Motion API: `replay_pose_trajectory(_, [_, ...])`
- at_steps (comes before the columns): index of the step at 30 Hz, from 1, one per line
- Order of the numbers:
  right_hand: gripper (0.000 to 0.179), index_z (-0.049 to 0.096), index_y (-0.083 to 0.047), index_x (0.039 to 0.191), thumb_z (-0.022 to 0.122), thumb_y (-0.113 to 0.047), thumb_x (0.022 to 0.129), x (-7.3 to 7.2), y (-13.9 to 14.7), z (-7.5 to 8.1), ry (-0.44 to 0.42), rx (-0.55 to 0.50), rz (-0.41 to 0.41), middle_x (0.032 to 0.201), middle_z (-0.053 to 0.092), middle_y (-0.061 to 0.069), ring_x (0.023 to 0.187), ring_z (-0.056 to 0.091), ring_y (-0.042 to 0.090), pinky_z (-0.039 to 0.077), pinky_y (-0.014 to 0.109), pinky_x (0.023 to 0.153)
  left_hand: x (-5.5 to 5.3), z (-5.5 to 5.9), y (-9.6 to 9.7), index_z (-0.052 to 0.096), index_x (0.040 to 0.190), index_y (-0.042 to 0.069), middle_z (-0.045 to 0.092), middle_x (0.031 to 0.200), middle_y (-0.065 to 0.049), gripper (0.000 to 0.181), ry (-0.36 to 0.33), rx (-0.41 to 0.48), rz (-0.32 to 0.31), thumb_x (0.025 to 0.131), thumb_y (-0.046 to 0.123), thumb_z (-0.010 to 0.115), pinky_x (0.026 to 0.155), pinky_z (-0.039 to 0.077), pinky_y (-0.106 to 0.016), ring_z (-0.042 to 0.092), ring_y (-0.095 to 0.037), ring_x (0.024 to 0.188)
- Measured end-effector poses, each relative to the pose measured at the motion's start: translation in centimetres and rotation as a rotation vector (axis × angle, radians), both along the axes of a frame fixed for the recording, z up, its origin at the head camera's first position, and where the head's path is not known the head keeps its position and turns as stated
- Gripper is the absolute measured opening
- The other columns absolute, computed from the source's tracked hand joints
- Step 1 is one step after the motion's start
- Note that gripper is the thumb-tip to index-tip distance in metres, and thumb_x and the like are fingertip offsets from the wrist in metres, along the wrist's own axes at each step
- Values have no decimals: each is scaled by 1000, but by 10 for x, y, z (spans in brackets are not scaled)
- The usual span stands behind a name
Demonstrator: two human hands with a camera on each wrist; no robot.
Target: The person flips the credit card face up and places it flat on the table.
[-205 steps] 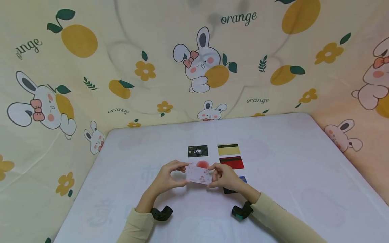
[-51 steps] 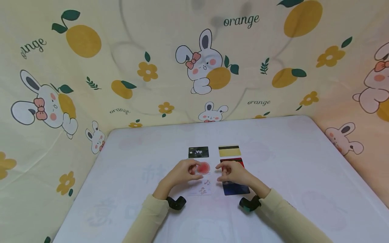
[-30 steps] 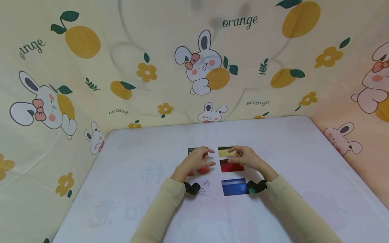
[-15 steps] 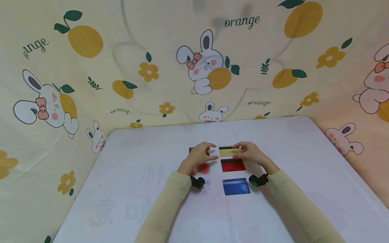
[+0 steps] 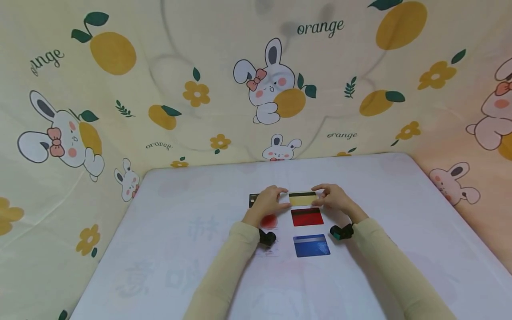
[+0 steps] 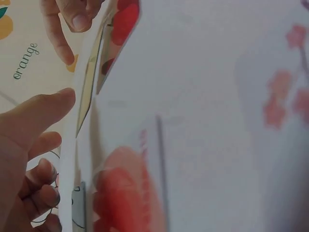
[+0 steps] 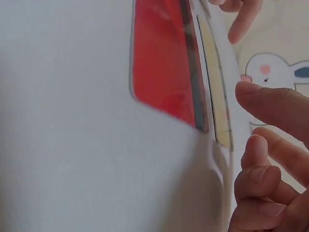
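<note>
Head view shows the gold striped card (image 5: pixel 302 200) flat on the worktop (image 5: pixel 180 213), at the far end of the right-hand column, with the left hand (image 5: pixel 269 201) at its left end and the right hand (image 5: pixel 334 198) at its right. Neither grip seems to have hold of it: the fingers are parted and loosely bent, though light contact is hard to rule out. Lying so flat, the card could skid if the fingertips press its ends without catching an edge, and uneven pressure from the two sides could twist it out of line. The red card (image 5: pixel 307 217) lies just nearer, across a narrow strip, so a low thumb could nudge it. The left wrist camera (image 5: pixel 267 238) hangs over the left column; dipping, it could drag the red-disc card (image 5: pixel 269 221), while the left hand already covers part of the black card (image 5: pixel 253 199). The widest room for moving is far, toward the patterned curtain (image 5: pixel 200 142), and to the right; near, a broader gap separates red from the blue card (image 5: pixel 312 246).
</note>
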State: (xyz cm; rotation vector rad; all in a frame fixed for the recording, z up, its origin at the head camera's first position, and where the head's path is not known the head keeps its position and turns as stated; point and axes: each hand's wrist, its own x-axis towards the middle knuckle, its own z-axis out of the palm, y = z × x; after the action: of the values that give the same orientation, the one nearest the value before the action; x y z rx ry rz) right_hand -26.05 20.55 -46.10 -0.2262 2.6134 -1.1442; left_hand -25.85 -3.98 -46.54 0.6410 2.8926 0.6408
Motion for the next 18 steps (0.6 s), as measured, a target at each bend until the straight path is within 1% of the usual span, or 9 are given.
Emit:
replay_pose_trajectory(4, [62, 54, 0, 133, 78, -19, 80, -3, 2, 0, -27, 3, -13, 71, 48, 2, 66, 44, 16, 36, 22, 56, -1, -5, 3, 61, 130, 21, 63, 99, -5, 52, 32, -47, 18, 85, 45, 69, 82, 45, -28, 53, -16, 90])
replay_pose_trajectory(7, [64, 53, -1, 134, 79, -19, 78, -5, 4, -1, -48, 10, -14, 70, 46, 1, 65, 43, 15, 34, 22, 55, -1, -6, 4, 59, 132, 22, 64, 111, -4, 55, 36, -83, 27, 85, 48, 68, 94, 48, -32, 56, -17, 101])
replay_pose_trajectory(9, [65, 53, -2, 134, 80, -19, 78, -6, 4, -2, -61, 16, -14, 69, 46, 1, 63, 42, 15, 34, 23, 54, 0, -5, 5, 59, 133, 23, 64, 115, -4, 56, 31, -103, 29, 84, 49, 68, 98, 47, -33, 57, -17, 105])
replay_pose_trajectory(13, [65, 53, -3, 135, 79, -19, 78, -8, 4, -4, -75, 35, -16, 70, 47, 1, 64, 43, 15, 35, 23, 57, 0, -4, 8, 58, 134, 23, 63, 117, -4, 56, 18, -126, 32, 85, 49, 67, 99, 47, -32, 56, -17, 107])
replay_pose_trajectory(18, [65, 53, -5, 135, 79, -22, 79, -9, 2, -4, -68, 93, -13, 76, 49, 5, 73, 46, 18, 37, 25, 63, -2, -5, 11, 57, 135, 24, 62, 116, -3, 55, -5, -137, 42, 86, 48, 67, 98, 48, -33, 56, -17, 105])
